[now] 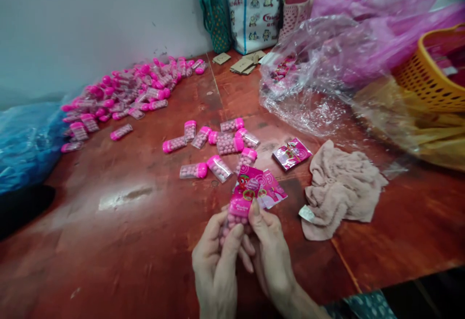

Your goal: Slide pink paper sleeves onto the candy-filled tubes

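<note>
Holding a pink-capped candy tube (pixel 232 220), pink-labelled.

~10 loose tubes (pixel 218 144), 1 cloth (pixel 339 188), 1 basket (pixel 428 77), 2 hands (pixel 240 256).

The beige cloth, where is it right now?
In the head view the beige cloth lies crumpled on the table, right of both hands, just below the clear plastic bag.
</note>
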`<state>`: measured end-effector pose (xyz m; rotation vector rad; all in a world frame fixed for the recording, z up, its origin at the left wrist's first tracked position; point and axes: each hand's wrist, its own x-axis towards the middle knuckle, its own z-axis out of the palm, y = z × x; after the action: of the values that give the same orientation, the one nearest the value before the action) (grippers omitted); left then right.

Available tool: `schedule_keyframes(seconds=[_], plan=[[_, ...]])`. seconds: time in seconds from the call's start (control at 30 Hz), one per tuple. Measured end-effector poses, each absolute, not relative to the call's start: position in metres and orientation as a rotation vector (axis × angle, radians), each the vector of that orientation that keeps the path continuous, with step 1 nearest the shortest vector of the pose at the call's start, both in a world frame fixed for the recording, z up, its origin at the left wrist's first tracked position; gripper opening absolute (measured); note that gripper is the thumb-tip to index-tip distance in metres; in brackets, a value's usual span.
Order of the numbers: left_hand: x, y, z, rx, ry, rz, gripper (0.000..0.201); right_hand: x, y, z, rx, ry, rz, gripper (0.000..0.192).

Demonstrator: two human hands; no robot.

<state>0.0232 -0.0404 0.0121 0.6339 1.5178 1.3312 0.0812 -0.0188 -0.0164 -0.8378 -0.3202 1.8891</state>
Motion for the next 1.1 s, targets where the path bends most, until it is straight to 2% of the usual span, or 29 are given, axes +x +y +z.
schedule_keyframes(seconds=[0.13, 0.27, 0.4, 0.73, 0.97, 1.1], plan=[[0.033, -0.042, 0.016, 0.725, 1.711, 1.404, 0.019, 0.079, -0.024, -0.014, -0.766, -0.109, 1.933, 0.042], [0.034, -0.035, 0.015, 0.687, 1.558, 1.331, 0.013, 0.088, -0.019, -0.015, -0.825, -0.317, 1.851, 0.039], [0.036, -0.034, 0.014, 0.666, 1.606, 1.308, 0.015, 0.097, -0.011, -0.014, -0.890, -0.509, 1.800, 0.029], [0.046, -0.037, 0.012, 0.312, 1.381, 1.342, 0.017, 0.090, -0.018, -0.013, -0.852, -0.223, 1.917, 0.038], [0.043, -0.028, 0.008, 0.485, 1.380, 1.337, 0.017, 0.107, 0.000, -0.015, -0.836, -0.442, 1.958, 0.026], [0.044, -0.030, 0.013, 0.497, 1.399, 1.326, 0.024, 0.110, 0.005, -0.011, -0.865, -0.485, 1.986, 0.027]])
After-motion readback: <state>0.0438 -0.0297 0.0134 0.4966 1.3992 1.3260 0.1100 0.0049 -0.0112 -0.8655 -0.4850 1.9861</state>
